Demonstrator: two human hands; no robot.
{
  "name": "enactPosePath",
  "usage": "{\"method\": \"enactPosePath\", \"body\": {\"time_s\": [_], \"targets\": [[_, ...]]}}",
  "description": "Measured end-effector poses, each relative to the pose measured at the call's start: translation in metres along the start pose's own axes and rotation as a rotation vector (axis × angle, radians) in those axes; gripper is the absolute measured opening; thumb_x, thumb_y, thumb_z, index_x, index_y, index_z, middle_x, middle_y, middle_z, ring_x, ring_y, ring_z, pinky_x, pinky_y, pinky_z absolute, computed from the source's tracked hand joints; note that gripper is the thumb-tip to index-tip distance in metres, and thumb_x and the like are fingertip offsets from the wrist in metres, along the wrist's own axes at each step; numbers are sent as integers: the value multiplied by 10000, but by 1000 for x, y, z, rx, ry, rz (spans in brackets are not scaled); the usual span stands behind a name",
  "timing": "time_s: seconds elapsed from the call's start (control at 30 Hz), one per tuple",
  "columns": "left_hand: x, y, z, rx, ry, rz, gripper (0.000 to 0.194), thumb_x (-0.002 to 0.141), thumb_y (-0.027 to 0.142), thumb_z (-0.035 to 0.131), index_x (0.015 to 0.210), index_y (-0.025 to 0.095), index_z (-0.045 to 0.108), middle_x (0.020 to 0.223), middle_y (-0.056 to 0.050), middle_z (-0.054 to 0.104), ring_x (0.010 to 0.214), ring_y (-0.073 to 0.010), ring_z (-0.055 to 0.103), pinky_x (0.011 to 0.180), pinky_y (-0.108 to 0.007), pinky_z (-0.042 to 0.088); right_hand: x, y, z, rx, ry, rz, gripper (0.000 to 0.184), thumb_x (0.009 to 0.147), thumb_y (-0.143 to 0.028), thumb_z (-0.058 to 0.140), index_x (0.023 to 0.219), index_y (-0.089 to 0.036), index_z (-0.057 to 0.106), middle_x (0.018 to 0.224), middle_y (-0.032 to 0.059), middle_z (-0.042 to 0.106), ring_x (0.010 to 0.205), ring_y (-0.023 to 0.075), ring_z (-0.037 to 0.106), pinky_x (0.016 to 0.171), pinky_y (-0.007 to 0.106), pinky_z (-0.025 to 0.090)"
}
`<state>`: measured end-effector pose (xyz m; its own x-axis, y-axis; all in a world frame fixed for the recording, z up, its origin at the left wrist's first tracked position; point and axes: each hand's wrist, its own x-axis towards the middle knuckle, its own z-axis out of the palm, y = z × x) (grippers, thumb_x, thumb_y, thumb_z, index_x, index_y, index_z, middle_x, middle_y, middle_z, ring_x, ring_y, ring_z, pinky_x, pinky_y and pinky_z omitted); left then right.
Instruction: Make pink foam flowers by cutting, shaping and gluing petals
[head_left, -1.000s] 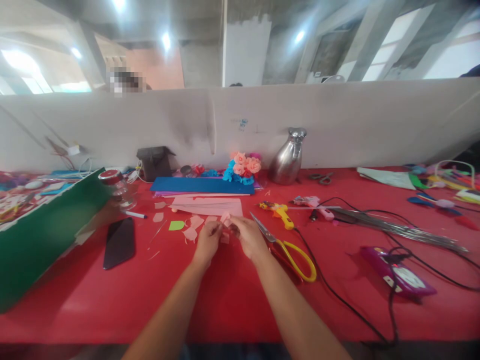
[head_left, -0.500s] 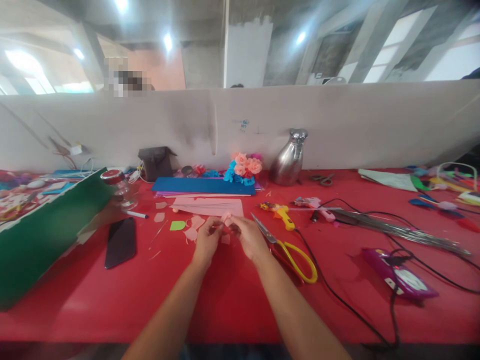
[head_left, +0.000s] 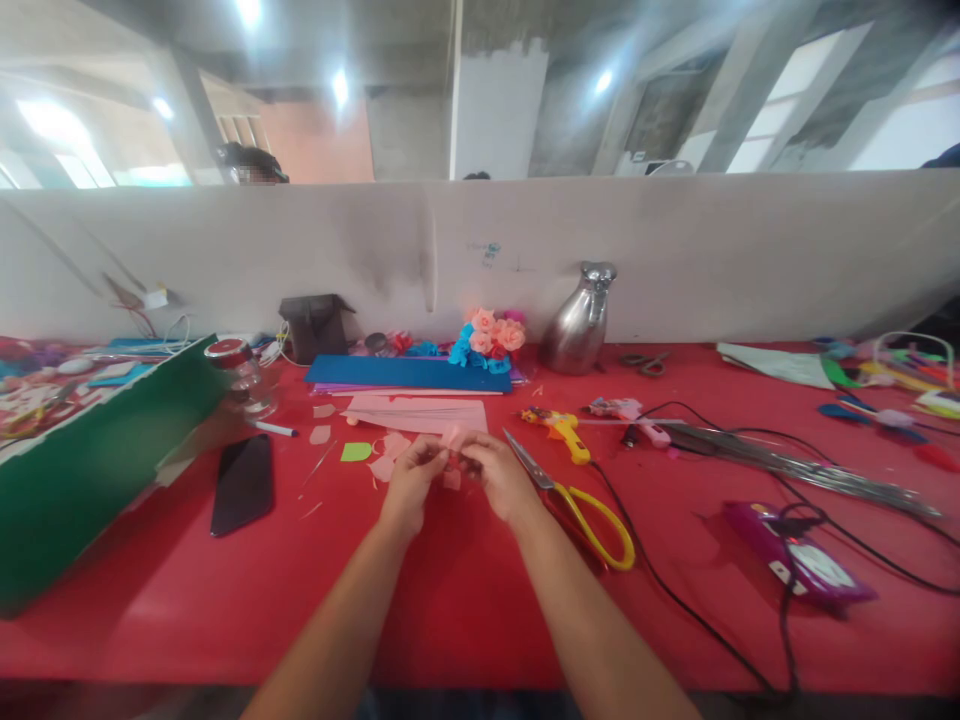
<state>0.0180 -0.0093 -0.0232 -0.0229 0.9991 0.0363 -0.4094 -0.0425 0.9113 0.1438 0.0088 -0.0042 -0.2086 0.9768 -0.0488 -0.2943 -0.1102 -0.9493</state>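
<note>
A small piece of pink crepe paper (head_left: pixel 452 437) is pinched between my two hands over the middle of the table. My left hand (head_left: pixel 412 480) grips its left side with thumb and fingers, and my right hand (head_left: pixel 496 475) has closed on its right side. Cut pink petals (head_left: pixel 384 466) and a lime green paper piece (head_left: pixel 356 452) lie left of my left hand. Just beyond both hands is a pink paper strip (head_left: pixel 412 410) with thin wires across it. Scissors with yellow handles (head_left: pixel 592 515) rest right of my right hand.
A yellow glue gun (head_left: pixel 566 435), a pink glue gun (head_left: pixel 637 420) and wire stems (head_left: pixel 795 465) lie at right, near a purple power strip (head_left: pixel 799 555) with black cords. Paper flowers (head_left: pixel 495 338) and a steel jug (head_left: pixel 579 320) stand behind. At left are a phone (head_left: pixel 242 483), glass jar (head_left: pixel 240 375) and green box (head_left: pixel 112 480).
The pink paper between my fingers has shifted slightly and more of it shows above them. Both hands stay in nearly the same place, and the things on the table have not moved.
</note>
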Motion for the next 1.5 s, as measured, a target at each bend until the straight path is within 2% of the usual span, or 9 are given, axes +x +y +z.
{"method": "enactPosePath", "body": {"time_s": [0.1,0.33,0.47,0.6,0.87,1.03,1.2,1.33,1.5], "targets": [[0,3,0,-69,-25,-46,133,637,214,704,745,163,644,744,-6,602,653,-97,520,622,-212,394,-1,-2,-2,-3,-56,13,100,625,-201,587,667,-192,677,672,-11,620,557,97,447,545,239,310],[-1,6,0,-74,0,-91,154,622,223,716,728,154,629,702,0,568,590,-77,484,570,-201,372,0,-8,-7,-13,-47,-48,252,567,-188,496,721,-186,695,741,22,658,576,114,445,501,242,260],[0,5,0,-22,11,-100,164,617,244,715,716,155,620,720,-7,577,598,-84,493,578,-210,380,-2,-11,-6,-65,-32,-76,205,635,-261,533,739,-191,696,755,28,658,594,126,451,508,245,269],[0,4,0,29,-1,-84,185,622,271,715,722,152,616,694,-2,567,576,-84,488,569,-218,383,-4,-12,-3,-167,-45,-114,141,671,-306,612,724,-193,676,689,-3,613,578,109,416,527,238,277],[-1,2,1,18,-67,-84,219,651,285,698,785,154,584,643,5,565,541,-97,520,550,-238,401,-6,-12,1,-200,15,-127,151,660,-330,650,640,-180,643,607,-29,547,558,96,381,540,243,274],[-5,10,4,-58,-58,-134,193,634,220,680,784,162,573,677,11,564,556,-91,524,556,-230,413,-3,-8,-2,-213,27,-107,178,656,-357,659,652,-179,647,615,-24,550,570,103,395,544,241,282],[-2,12,5,-223,-50,-267,158,707,297,615,757,160,555,675,-4,572,537,-99,514,550,-252,423,-3,-9,-1,-196,31,-88,163,663,-346,651,674,-183,656,612,-21,545,568,104,398,548,240,290],[1,9,3,-300,-48,-365,161,713,288,628,724,141,565,654,-3,569,507,-80,484,553,-247,425,-3,-9,-1,-194,13,-91,171,651,-353,661,639,-183,644,601,-16,545,568,108,403,535,236,287],[0,7,2,-331,-90,-346,174,676,242,707,720,140,574,629,19,556,500,-52,461,570,-223,429,-2,-7,-4,-203,10,-80,162,653,-340,660,635,-180,643,585,-22,534,554,103,394,530,237,279]]}}
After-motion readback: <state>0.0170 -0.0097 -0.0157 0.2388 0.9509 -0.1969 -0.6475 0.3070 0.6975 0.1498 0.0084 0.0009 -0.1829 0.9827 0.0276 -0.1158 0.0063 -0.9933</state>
